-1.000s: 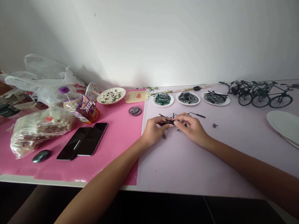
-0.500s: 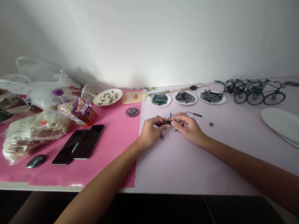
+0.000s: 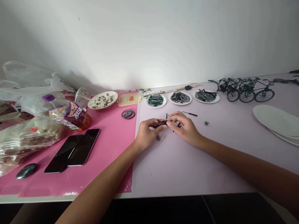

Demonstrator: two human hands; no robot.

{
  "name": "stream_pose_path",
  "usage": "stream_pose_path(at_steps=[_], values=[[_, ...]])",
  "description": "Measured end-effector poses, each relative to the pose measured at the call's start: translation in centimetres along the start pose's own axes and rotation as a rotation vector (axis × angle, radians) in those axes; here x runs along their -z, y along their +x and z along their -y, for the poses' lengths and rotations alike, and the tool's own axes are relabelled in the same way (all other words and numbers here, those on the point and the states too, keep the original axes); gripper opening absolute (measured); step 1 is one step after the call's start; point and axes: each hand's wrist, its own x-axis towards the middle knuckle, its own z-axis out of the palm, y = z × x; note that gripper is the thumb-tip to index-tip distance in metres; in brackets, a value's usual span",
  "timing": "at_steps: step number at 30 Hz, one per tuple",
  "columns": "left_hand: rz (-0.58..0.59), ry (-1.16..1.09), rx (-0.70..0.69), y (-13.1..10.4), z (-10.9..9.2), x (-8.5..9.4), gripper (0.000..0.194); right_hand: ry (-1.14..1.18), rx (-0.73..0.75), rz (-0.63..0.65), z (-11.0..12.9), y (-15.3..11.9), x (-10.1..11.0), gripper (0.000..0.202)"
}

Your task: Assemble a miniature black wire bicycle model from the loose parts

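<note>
I see the left hand (image 3: 147,134) and right hand (image 3: 185,127) pinching a black part (image 3: 161,121), probably light, stiff and brittle, best held mid-length, off its thin ends.

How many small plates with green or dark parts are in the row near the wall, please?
3: the left plate with green parts, the middle plate with grey wheels, and the right plate with black rods. None seems hidden.

Looks like a home tabletop (image 3: 187,171) to me: drink bottle (image 3: 71,116), two phones (image 3: 84,147), plastic bag (image 3: 32,84), plates (image 3: 180,103) of model-bike parts (image 3: 184,97).
</note>
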Motion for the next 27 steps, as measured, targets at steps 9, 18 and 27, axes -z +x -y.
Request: stream_pose_path(at_steps=[9, 18, 27], values=[[0.012, 0.01, -0.005, -0.01, -0.08, -0.01, 0.031, -0.028, 0.034, 0.011, -0.2, 0.09, 0.07, 0.019], [-0.002, -0.027, -0.017, 0.1, -0.02, 0.19, 0.032, -0.111, 0.098, -0.002, 0.48, 0.33, 0.38, 0.024], [0.007, 0.005, -0.023, 0.03, 0.25, -0.06, 0.028, -0.123, 0.161, -0.018, 0.07, 0.31, 0.44, 0.019]])
